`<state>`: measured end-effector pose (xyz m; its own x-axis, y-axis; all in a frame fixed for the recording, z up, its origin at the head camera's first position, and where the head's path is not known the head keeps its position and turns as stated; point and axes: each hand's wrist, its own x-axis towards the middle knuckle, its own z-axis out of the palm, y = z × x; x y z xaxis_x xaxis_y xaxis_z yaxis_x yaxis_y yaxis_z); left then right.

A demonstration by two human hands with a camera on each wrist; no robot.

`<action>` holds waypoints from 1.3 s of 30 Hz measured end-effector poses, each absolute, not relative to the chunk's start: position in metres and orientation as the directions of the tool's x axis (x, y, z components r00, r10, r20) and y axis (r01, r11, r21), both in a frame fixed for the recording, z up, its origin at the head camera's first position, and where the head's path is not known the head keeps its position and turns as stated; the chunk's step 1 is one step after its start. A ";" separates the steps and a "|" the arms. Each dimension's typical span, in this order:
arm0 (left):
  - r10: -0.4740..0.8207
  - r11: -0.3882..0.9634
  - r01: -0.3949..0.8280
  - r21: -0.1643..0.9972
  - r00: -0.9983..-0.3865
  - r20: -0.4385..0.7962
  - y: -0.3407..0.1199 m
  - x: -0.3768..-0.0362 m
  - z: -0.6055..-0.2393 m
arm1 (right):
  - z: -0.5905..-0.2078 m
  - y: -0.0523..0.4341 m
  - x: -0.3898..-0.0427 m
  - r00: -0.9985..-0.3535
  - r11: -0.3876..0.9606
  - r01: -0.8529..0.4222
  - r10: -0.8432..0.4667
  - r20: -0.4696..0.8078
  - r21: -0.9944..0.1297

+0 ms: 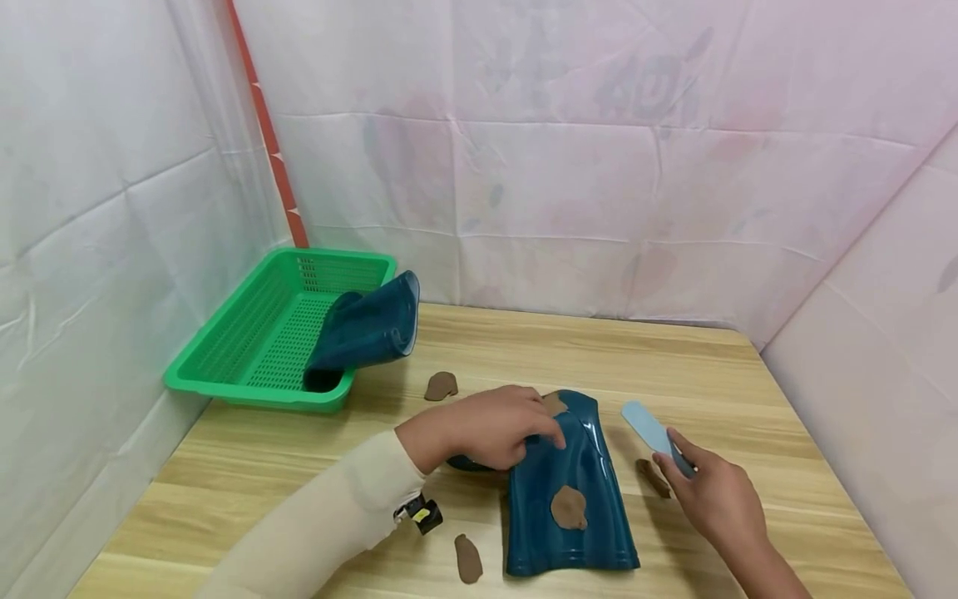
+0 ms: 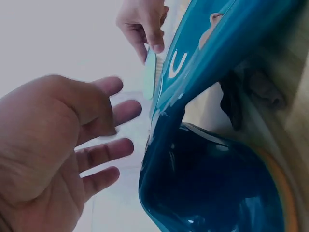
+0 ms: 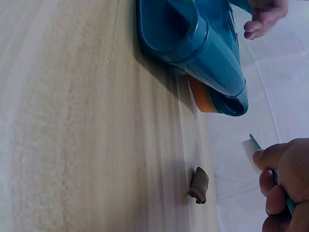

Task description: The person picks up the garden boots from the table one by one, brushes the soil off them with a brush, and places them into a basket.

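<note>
While right hand [image 1: 714, 495] pinches the pale-blue scraper [image 1: 653, 430] at lower right, left hand [image 1: 490, 428], fingers spread, hovers at the teal rubber boot [image 1: 569, 491] mid-frame.

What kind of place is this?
Likely a makeshift staged workspace: white sheets curtain off a wooden table holding a green basket and a blue rubber boot smeared with clay.

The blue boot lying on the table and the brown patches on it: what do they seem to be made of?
The blue boot looks like glossy rubber or soft plastic: sharp highlights, smooth moulded ribs. The brown patches look like matte clay or mud: dull, irregular edges, no shine. The table looks like pale wood or a wood-grain laminate.
</note>
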<state>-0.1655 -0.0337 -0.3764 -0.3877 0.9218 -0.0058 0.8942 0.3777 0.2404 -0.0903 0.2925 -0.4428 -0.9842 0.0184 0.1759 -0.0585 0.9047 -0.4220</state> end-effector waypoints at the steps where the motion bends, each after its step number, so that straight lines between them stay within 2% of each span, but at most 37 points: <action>1: 0.923 0.376 0.901 0.215 -0.385 0.002 -0.030 -0.167 -0.375 | -0.443 0.293 -0.091 -0.984 0.904 -0.058 0.019 0.176 -0.423; 8: 0.913 0.408 0.913 0.031 -0.407 -0.037 0.002 -0.180 -0.380 | -0.447 0.293 -0.092 -0.981 0.906 -0.053 0.031 0.191 -0.420; 15: 0.881 0.459 0.888 -0.036 -0.460 -0.113 0.034 -0.189 -0.386 | -0.449 0.292 -0.094 -0.986 0.903 -0.028 0.046 0.161 -0.429; 19: 0.871 0.473 0.879 -0.063 -0.477 -0.118 0.047 -0.190 -0.389 | -0.450 0.292 -0.094 -0.987 0.899 -0.021 0.052 0.154 -0.437; 26: 0.842 0.493 0.864 -0.103 -0.503 -0.196 0.059 -0.187 -0.394 | -0.454 0.293 -0.093 -0.982 0.902 -0.031 0.054 0.183 -0.430; 31: 0.834 0.510 0.854 -0.104 -0.520 -0.185 0.060 -0.190 -0.397 | -0.454 0.294 -0.091 -0.978 0.900 -0.038 0.055 0.201 -0.434; 35: 0.812 0.554 0.827 -0.096 -0.562 -0.158 0.057 -0.196 -0.398 | -0.456 0.294 -0.091 -0.973 0.898 -0.045 0.059 0.222 -0.438; 39: 0.759 0.634 0.770 -0.067 -0.637 -0.137 0.049 -0.205 -0.398 | -0.457 0.295 -0.091 -0.967 0.900 -0.053 0.063 0.249 -0.434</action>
